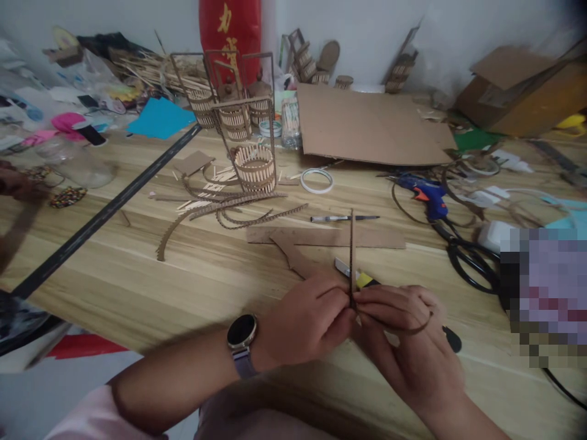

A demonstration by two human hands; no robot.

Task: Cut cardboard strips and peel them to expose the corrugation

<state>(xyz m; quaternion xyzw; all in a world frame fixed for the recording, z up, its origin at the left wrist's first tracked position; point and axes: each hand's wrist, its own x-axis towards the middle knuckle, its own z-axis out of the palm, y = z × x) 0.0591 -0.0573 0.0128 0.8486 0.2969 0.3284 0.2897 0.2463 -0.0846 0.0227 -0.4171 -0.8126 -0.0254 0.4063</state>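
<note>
Cardboard strip (pixel 353 244), narrow and ridged along one edge, stands up between my two hands, its lower end caught in my fingertips above the tabletop (pixel 192 293). My left hand (pixel 305 321) is curled nearly shut, thumb and forefinger pressed on that end; my right hand (pixel 408 339) pinches from the other side, its remaining fingers loosely bent. A thin brown curve (pixel 419 329) shows across my right fingers, though I can't tell whether it belongs to the same piece.

My grip is so low that the long free end could sway, and squeezing or twisting harder on one side might crease the card or tear its ridges. The utility knife (pixel 365 280) worries me more: it lies just behind my fingers, running under my right hand, metal end seemingly bare, so a slip downward could nick a knuckle. Further off, the glue gun (pixel 428 194) rests near its coiled black cord (pixel 463 278); I can't see whether it's hot, but a sleeve snagging that cord could drag the nozzle around.
</note>
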